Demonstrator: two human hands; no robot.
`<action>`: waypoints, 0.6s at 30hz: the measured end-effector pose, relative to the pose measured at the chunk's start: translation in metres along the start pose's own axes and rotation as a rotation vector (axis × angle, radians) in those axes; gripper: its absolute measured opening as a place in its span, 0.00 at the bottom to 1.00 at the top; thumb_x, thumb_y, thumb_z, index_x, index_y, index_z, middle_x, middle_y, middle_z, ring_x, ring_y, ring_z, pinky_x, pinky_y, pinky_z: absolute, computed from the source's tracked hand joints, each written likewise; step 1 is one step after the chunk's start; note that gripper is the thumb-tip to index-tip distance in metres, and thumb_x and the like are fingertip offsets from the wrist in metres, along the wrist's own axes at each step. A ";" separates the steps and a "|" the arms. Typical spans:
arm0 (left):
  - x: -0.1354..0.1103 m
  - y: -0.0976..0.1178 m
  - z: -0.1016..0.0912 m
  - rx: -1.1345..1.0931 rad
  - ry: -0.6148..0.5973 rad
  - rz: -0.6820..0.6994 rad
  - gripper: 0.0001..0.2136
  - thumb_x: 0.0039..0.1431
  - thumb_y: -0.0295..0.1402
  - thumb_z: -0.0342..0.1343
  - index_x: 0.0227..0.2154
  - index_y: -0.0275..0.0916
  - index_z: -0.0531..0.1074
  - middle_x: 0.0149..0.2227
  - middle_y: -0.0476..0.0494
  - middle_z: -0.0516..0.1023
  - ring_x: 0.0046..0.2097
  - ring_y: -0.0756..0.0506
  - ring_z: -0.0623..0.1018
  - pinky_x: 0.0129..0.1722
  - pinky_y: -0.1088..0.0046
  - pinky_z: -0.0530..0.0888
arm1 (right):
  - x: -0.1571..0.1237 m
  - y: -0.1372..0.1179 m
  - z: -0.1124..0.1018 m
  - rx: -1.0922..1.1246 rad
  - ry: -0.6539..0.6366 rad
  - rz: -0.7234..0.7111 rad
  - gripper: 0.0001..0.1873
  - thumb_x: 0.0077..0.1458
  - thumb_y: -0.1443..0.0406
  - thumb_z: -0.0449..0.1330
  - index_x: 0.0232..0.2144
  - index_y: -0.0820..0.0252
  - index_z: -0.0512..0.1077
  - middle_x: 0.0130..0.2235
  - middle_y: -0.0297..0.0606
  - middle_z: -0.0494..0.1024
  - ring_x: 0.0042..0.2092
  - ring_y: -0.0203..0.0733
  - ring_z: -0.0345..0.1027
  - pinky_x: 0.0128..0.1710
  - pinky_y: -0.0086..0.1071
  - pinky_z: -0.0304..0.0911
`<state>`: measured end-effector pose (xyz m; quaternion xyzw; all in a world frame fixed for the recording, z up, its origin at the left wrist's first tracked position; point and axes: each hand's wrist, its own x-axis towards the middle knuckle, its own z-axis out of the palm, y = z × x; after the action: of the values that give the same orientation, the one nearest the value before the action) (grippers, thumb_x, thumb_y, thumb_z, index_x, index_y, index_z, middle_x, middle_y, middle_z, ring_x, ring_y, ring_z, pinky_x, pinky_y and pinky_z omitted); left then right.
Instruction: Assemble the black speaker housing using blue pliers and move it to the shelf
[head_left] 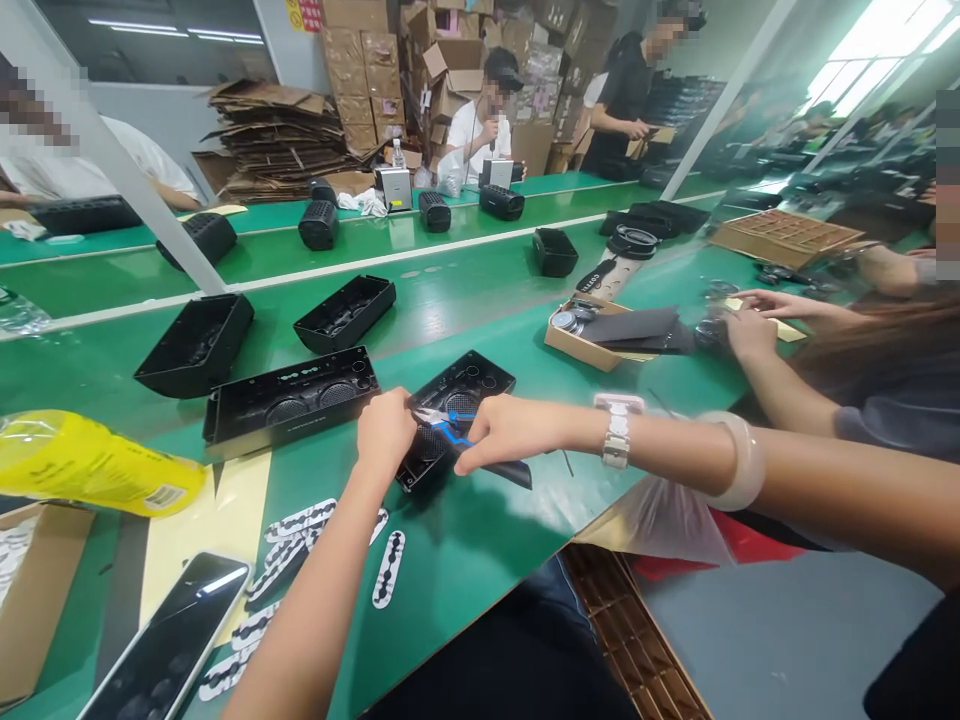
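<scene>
A pair of pliers [451, 432] with blue and black handles is in my right hand [499, 430], which is closed around the grips. The jaws point left, over an open black speaker housing [480, 372] with round mesh grilles inside. My left hand [386, 435] is closed at the housing's left side, close to the plier jaws; what its fingertips pinch is hidden. Just left of it lies a longer black speaker housing [292, 400], open side up. Black-and-white strips with rounded ends, among them a loose strip [388, 570], lie on the green table below my left hand.
A phone [169, 640] and a yellow bottle-like pack [97, 465] lie at the left. More housings [199, 345] stand behind. A cardboard tray [585, 345] holds round metal parts. At right, a co-worker's hands [754, 325] handle parts. The table's front edge [495, 608] slants nearby.
</scene>
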<state>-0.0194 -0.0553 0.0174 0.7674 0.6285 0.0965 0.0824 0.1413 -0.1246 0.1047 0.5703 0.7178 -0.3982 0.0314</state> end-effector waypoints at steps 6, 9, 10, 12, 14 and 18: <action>0.001 0.000 0.000 -0.013 -0.012 -0.014 0.13 0.51 0.23 0.47 0.36 0.39 0.74 0.36 0.38 0.77 0.39 0.37 0.77 0.37 0.65 0.72 | 0.003 -0.003 -0.007 -0.001 -0.029 0.011 0.26 0.46 0.54 0.58 0.11 0.60 0.52 0.16 0.28 0.49 0.20 0.30 0.42 0.19 0.29 0.40; 0.001 -0.001 0.000 -0.019 -0.014 -0.021 0.14 0.51 0.23 0.46 0.36 0.40 0.74 0.36 0.39 0.78 0.39 0.38 0.77 0.37 0.66 0.72 | 0.003 -0.004 -0.008 0.001 -0.021 0.022 0.25 0.46 0.55 0.59 0.11 0.60 0.52 0.16 0.28 0.48 0.20 0.30 0.41 0.18 0.29 0.40; 0.001 -0.001 0.000 -0.020 -0.015 -0.022 0.14 0.51 0.24 0.46 0.37 0.40 0.74 0.36 0.40 0.78 0.39 0.38 0.77 0.37 0.66 0.72 | 0.002 -0.004 -0.008 0.005 -0.017 0.032 0.25 0.46 0.55 0.59 0.11 0.60 0.52 0.16 0.27 0.49 0.20 0.30 0.41 0.18 0.29 0.40; 0.001 -0.001 0.000 -0.020 -0.017 -0.022 0.14 0.51 0.24 0.46 0.37 0.40 0.74 0.36 0.39 0.78 0.39 0.38 0.77 0.37 0.66 0.72 | 0.002 -0.004 -0.008 0.012 -0.006 0.054 0.25 0.45 0.54 0.60 0.11 0.61 0.53 0.16 0.27 0.49 0.20 0.30 0.41 0.18 0.28 0.41; 0.001 -0.001 0.000 -0.019 -0.019 -0.022 0.14 0.51 0.24 0.46 0.36 0.40 0.74 0.36 0.39 0.78 0.38 0.38 0.77 0.36 0.66 0.72 | 0.002 -0.004 -0.008 0.001 0.000 0.046 0.25 0.46 0.54 0.60 0.11 0.61 0.53 0.16 0.28 0.49 0.20 0.30 0.42 0.18 0.28 0.41; 0.000 0.000 0.001 -0.019 -0.014 -0.024 0.13 0.51 0.24 0.46 0.35 0.40 0.74 0.35 0.39 0.78 0.38 0.38 0.77 0.36 0.66 0.72 | 0.004 -0.003 -0.009 -0.014 -0.009 0.032 0.25 0.46 0.53 0.58 0.11 0.61 0.54 0.16 0.28 0.49 0.20 0.30 0.43 0.18 0.28 0.42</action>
<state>-0.0189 -0.0551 0.0166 0.7596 0.6362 0.0961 0.0955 0.1413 -0.1165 0.1105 0.5796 0.7113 -0.3952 0.0449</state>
